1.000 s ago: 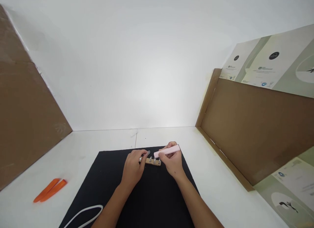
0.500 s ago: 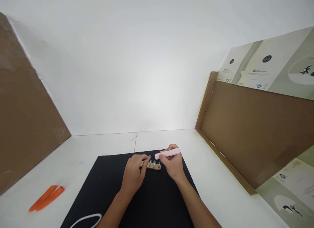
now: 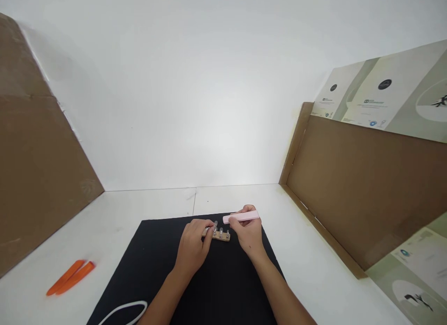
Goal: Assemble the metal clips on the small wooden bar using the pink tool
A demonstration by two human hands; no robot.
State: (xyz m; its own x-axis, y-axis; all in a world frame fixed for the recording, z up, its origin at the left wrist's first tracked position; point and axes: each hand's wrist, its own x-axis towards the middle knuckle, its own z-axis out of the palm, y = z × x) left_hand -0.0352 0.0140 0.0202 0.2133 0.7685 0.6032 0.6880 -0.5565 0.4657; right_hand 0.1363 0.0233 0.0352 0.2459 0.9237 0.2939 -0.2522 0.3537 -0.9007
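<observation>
Left hand (image 3: 194, 245) now holds the clear tube (image 3: 215, 224) more upright.

White table (image 3: 314, 260), black mat (image 3: 223, 278) on it, two orange strips (image 3: 75, 279)

Orange pieces (image 3: 76, 278) (two), white loop (image 3: 130, 304)

left hand (image 3: 194, 245) slightly farther right, clear tube (image 3: 215, 224) more upright
</observation>
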